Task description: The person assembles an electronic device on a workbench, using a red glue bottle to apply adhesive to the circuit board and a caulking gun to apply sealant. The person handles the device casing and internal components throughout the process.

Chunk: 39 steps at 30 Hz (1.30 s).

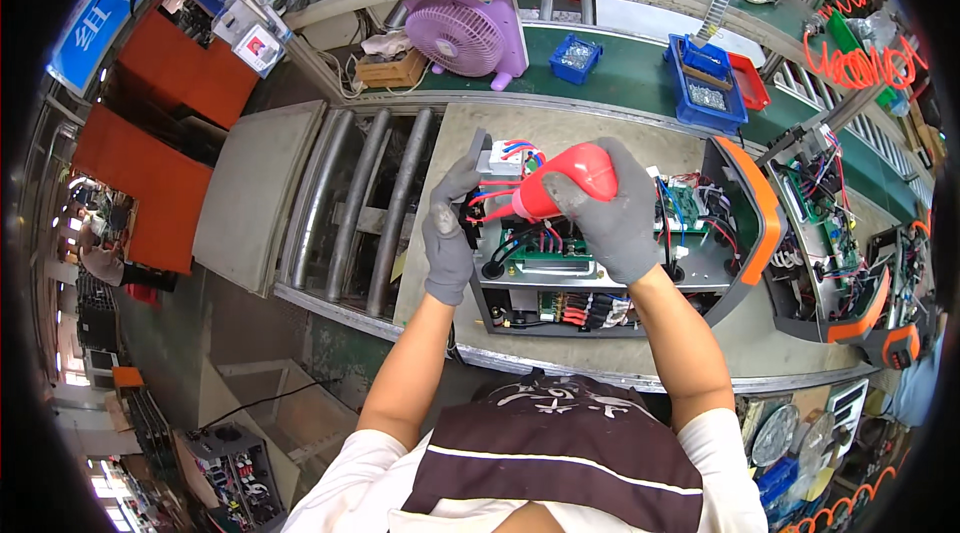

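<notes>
My right hand [612,218], in a grey glove, is wrapped tight around a red squeeze bottle [567,179], fingers curled over its round body. The bottle lies nearly level, its narrow end pointing to my left toward the wires at the left side of the open machine [600,273]. My left hand [450,233], gloved the same way, grips the left end wall of that machine, fingers closed over its top edge just beside the bottle's tip. The two hands are close together, the bottle between them and above the machine's inside.

Under the bottle I see a green circuit board [545,248] with red, blue and black wires running over it, and a white block [503,163] with coloured wires at the far left corner. The machine has a grey metal frame and an orange end cap [765,218] on its right side. It sits on a pale worktable [440,183].

To my right, more opened machines [835,233] with orange trim stand in a row. To my left lies a roller track [365,203]. Beyond the table, on a green belt, stand a pink fan [465,33] and blue bins [705,88] of small parts. Orange coiled hoses [860,63] hang at the upper right.
</notes>
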Tool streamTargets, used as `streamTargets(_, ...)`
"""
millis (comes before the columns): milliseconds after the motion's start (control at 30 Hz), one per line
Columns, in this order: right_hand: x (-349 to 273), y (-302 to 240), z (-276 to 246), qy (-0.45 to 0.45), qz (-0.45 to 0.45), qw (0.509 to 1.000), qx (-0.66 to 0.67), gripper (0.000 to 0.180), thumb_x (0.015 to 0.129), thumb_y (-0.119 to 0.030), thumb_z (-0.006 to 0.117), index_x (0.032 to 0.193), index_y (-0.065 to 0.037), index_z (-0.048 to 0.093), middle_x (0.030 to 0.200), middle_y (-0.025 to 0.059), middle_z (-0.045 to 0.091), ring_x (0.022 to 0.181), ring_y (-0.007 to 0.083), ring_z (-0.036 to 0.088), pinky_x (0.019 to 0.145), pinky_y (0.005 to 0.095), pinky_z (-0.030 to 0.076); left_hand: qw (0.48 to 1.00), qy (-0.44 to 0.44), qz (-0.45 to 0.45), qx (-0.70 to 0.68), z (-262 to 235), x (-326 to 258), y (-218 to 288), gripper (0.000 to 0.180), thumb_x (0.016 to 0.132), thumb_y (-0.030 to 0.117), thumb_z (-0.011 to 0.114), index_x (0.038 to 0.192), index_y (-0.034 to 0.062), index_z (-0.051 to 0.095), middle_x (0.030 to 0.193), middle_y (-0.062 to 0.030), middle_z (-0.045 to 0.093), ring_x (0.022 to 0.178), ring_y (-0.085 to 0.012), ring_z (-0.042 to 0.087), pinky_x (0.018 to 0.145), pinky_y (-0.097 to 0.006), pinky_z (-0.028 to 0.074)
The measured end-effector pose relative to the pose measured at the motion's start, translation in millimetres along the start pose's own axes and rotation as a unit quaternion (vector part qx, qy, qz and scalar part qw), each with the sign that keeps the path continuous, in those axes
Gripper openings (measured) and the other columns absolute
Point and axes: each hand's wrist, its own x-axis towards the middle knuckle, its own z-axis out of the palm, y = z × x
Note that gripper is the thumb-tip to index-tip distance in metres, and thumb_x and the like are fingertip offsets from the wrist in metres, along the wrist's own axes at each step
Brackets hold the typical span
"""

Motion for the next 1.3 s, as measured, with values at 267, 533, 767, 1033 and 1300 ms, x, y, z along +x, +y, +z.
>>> streamTargets(267, -3.3, 15.2, 11.9, 0.048, -0.018, 0.999, 0.012, 0.045, 0.069, -0.034, 0.080, 0.092, -0.001, 0.059, 0.081, 0.0121, 0.065, 0.074, 0.0194, 0.064, 0.068, 0.0326, 0.051, 1.000, -0.008, 0.000, -0.016, 1.9, 3.0, 1.2, 0.072, 0.092, 0.066, 0.032, 0.118, 0.0027, 0.053, 0.138, -0.0193, 0.046, 0.123, -0.0273, 0.048, 0.104, -0.039, 0.037)
streamTargets(533, -7.5, 23.0, 9.0, 0.036, -0.057, 0.997, 0.029, 0.042, 0.071, -0.033, 0.079, 0.092, -0.002, 0.059, 0.081, 0.0128, 0.064, 0.073, 0.0205, 0.063, 0.068, 0.0329, 0.051, 0.999, -0.007, 0.018, -0.032, 2.6, 1.3, 0.3, 0.069, 0.094, 0.063, 0.034, 0.117, 0.0016, 0.054, 0.137, -0.0201, 0.046, 0.123, -0.0279, 0.048, 0.105, -0.040, 0.036)
streamTargets(767, -11.3, 28.9, 3.3, 0.057, -0.026, 0.998, 0.028, 0.042, 0.072, -0.034, 0.079, 0.090, -0.002, 0.059, 0.080, 0.0120, 0.063, 0.071, 0.0213, 0.062, 0.066, 0.0336, 0.050, 0.999, -0.007, 0.011, -0.036, 2.8, 1.8, 3.2, 0.068, 0.095, 0.061, 0.034, 0.117, -0.0002, 0.054, 0.138, -0.0200, 0.045, 0.123, -0.0276, 0.048, 0.105, -0.039, 0.036)
streamTargets(1033, -18.9, 37.6, 15.1, 0.080, -0.058, 0.995, 0.014, 0.035, 0.073, -0.022, 0.078, 0.094, -0.003, 0.058, 0.085, 0.0096, 0.063, 0.077, 0.0183, 0.061, 0.071, 0.0310, 0.049, 0.999, -0.012, 0.026, -0.046, 5.1, 1.7, 6.1, 0.065, 0.095, 0.059, 0.036, 0.118, 0.0000, 0.053, 0.137, -0.0202, 0.046, 0.124, -0.0277, 0.047, 0.106, -0.039, 0.036)
streamTargets(1300, -30.2, 40.0, 23.3, 0.076, -0.143, 0.987, 0.005, 0.034, 0.073, -0.018, 0.078, 0.096, -0.003, 0.058, 0.091, 0.0102, 0.064, 0.082, 0.0185, 0.060, 0.076, 0.0311, 0.049, 0.999, 0.002, 0.014, -0.033, 5.3, -0.5, 2.9, 0.066, 0.095, 0.059, 0.034, 0.117, 0.0008, 0.055, 0.133, -0.0205, 0.050, 0.125, -0.0293, 0.046, 0.107, -0.044, 0.032)
